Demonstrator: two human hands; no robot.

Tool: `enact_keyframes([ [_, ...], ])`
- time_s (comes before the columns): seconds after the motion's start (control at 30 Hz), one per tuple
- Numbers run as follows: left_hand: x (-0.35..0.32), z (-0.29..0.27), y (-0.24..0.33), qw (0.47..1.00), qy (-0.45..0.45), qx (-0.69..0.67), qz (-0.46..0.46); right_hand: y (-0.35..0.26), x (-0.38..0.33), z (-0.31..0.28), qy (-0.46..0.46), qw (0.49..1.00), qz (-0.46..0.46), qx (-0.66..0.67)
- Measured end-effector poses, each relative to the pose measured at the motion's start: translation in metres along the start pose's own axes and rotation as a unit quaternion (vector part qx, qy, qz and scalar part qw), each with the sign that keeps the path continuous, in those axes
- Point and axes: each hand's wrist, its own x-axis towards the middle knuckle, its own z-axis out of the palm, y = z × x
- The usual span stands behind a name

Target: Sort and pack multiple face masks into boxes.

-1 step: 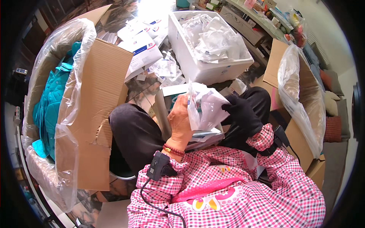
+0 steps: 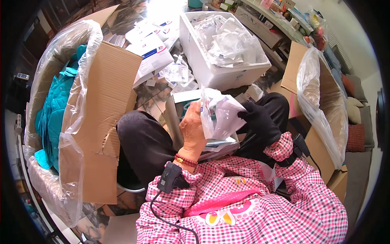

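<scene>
Between my hands is a white plastic packet [image 2: 222, 112] with a clear, crinkled side. My bare left hand [image 2: 191, 125] is closed on its left edge, with the fingertips partly hidden behind it. In a black glove, my right hand [image 2: 260, 121] pinches the packet's right edge. Right below, between my knees, stands a small open box [image 2: 174, 118]; pale flat packets and a bit of teal show inside it.
A white foam box [image 2: 231, 77] heaped with clear packets stands ahead. Left of it lie white printed cartons [image 2: 152, 61] and loose packets. Lined cardboard boxes flank me: the left [image 2: 101, 122] holds teal folded pieces, the right [image 2: 294, 67] shows its plastic liner.
</scene>
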Motion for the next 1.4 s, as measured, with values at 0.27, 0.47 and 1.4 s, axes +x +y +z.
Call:
enact_keyframes([
  [0.27, -0.002, -0.001, -0.001, 0.998, -0.031, 0.058, 0.006, 0.034, 0.012, -0.010, 0.066, 0.995, -0.057, 0.050],
  [0.47, 0.000, 0.000, 0.003, 0.994, -0.076, -0.021, -0.072, 0.020, 0.010, -0.011, 0.076, 0.994, -0.060, 0.057],
  [1.4, 0.007, -0.011, -0.026, 0.731, 0.024, -0.589, -0.343, 0.014, 0.012, -0.046, 0.105, 0.990, -0.081, -0.038],
])
